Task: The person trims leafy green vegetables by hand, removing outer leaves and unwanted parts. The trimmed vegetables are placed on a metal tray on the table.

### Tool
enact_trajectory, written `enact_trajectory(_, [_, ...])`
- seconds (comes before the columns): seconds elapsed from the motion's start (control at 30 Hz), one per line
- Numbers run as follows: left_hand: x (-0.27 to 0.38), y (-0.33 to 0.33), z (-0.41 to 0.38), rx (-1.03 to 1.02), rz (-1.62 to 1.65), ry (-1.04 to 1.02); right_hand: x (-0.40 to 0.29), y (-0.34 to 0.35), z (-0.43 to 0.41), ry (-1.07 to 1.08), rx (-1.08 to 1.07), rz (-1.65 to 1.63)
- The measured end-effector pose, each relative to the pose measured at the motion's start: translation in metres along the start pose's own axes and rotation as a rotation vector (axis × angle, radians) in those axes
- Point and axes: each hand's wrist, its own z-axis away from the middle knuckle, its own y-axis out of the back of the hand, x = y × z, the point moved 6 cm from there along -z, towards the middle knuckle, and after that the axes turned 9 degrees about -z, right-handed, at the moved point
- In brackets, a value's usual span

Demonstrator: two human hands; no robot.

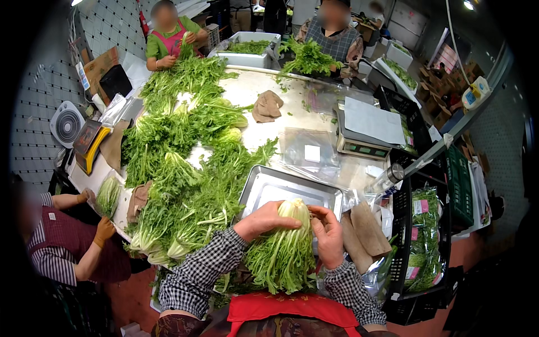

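Note:
A head of frisée-like leafy greens (286,257) hangs with its pale root end up and its leaves down, over the near edge of a metal tray (273,185). My left hand (269,219) is wrapped around its pale base, thumb across the front. On the other side, my right hand (328,236) has its thumb and fingertips pinched close to the base; whether they grip a leaf there I cannot tell. Left of the tray lies a large heap of the same greens (189,177), partly against the tray's edge.
A digital scale (364,148) with a white sheet, clear plastic bags (309,143) and a glass bottle (385,179) are at the right. A black crate (400,252) holds packed greens. Brown cloths (366,234) lie near my right hand. Co-workers handle greens at the left and far sides.

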Motion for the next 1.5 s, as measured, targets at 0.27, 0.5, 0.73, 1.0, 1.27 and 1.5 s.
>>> enact_trajectory(0.27, [-0.012,0.012,-0.003,0.171,-0.128,0.005,-0.022,-0.008,-0.005,0.225,0.022,0.389])
enact_trajectory(0.5, [-0.025,0.012,-0.027,0.132,0.038,0.046,0.002,-0.009,-0.039,0.264,-0.014,0.616])
enact_trajectory(0.73, [-0.032,0.016,-0.026,0.129,0.061,0.19,0.014,-0.007,-0.051,0.268,-0.082,0.762])
enact_trajectory(1.0, [-0.048,0.02,-0.032,0.164,0.069,0.159,0.023,-0.002,-0.058,0.241,-0.11,0.781])
enact_trajectory(1.27, [-0.047,0.021,-0.03,0.204,0.015,0.173,0.03,0.006,-0.059,0.182,-0.072,0.809])
enact_trajectory(1.5, [-0.049,0.021,-0.031,0.188,0.051,0.157,0.016,-0.001,-0.053,0.216,-0.108,0.853])
